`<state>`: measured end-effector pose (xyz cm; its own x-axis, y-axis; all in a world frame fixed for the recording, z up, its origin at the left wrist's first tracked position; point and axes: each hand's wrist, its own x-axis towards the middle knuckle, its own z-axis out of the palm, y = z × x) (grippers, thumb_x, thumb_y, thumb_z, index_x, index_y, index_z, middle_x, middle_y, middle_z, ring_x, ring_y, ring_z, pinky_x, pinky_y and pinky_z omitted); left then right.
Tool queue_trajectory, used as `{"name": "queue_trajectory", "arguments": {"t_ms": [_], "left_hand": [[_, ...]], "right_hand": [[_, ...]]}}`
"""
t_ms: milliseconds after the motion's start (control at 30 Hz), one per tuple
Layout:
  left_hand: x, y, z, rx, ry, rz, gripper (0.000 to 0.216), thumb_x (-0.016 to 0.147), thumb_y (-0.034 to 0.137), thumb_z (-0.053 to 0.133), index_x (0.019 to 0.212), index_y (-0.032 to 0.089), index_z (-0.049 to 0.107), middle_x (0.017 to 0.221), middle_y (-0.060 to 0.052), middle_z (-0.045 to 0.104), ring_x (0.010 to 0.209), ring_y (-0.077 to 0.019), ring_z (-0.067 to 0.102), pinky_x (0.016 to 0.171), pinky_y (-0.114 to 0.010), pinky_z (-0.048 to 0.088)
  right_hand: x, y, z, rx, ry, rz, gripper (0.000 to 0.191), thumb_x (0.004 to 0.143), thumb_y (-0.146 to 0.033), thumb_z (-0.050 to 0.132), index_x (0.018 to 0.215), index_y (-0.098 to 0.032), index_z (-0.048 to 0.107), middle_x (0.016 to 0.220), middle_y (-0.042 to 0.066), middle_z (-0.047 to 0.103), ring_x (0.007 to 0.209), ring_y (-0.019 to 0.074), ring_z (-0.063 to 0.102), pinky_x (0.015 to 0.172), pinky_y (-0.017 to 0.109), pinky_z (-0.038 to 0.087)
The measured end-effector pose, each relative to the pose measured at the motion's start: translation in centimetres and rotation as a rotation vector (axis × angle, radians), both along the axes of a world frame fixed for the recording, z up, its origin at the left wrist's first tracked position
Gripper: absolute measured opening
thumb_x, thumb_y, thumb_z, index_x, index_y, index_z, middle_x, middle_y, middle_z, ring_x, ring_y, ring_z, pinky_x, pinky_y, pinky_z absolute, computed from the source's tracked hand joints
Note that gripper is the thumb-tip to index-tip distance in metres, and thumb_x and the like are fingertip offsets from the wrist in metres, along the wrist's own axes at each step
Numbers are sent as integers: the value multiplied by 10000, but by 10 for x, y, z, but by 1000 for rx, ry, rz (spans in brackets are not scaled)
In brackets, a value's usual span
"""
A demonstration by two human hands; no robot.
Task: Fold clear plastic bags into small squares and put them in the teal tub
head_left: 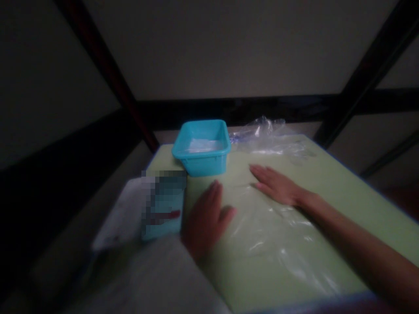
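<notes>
A sheet or bag of clear plastic [262, 235] lies spread over the pale green tabletop [347, 205]. My right hand [276, 185] rests flat on its far part, fingers stretched out to the left. Nearer me, at the plastic's left side, is my left hand [207, 218], slightly blurred, with its thumb apart from the fingers and nothing seen in it. Whether the left hand touches the plastic or hovers over it, I cannot tell. Just beyond my hands stands a turquoise plastic basin [206, 165] with something whitish inside.
Crumpled clear plastic [265, 135] is heaped at the table's far edge, right of the basin. On the left lie a partly pixelated blue-green packet or booklet [166, 222] and a white sheet [122, 213]. A wall [229, 52] stands behind the table.
</notes>
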<state>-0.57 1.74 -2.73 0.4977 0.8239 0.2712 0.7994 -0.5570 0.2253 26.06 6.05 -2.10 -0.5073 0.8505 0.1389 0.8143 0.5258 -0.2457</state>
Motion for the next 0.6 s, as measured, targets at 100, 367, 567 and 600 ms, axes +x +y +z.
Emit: {"name": "queue_trajectory", "arguments": {"t_ms": [100,367,567,600], "left_hand": [[0,4,1,10,-39,40,506,937,391,348,1330,74,370,1424,-187,402,1322,-259,384,1085,-420,344],[-1,21,11,67,13,181,335,877,123,351,1183,102,484,1055,-134,593,997,-258,547,888,-446,464],[1,25,15,-7,-5,207,211,861,62,369,932,110,563,952,-122,586,904,-226,558,838,-384,463],[1,25,16,-17,-19,207,200,864,64,368,867,121,560,911,-112,585,867,-216,560,817,-369,464]], "right_hand": [[1,-2,4,-16,43,-19,633,940,-556,255,1457,-191,276,1498,92,278,1384,264,226,1132,497,196],[8,2,9,-42,245,-20,536,946,-532,286,1313,-215,515,1415,86,451,1311,273,390,1091,522,290],[7,5,8,-46,284,51,485,929,-470,409,1262,-153,564,1326,134,539,1278,279,431,1077,516,314],[6,5,9,-52,312,51,474,920,-464,435,1252,-155,573,1304,134,558,1255,286,456,1064,520,333]]}}
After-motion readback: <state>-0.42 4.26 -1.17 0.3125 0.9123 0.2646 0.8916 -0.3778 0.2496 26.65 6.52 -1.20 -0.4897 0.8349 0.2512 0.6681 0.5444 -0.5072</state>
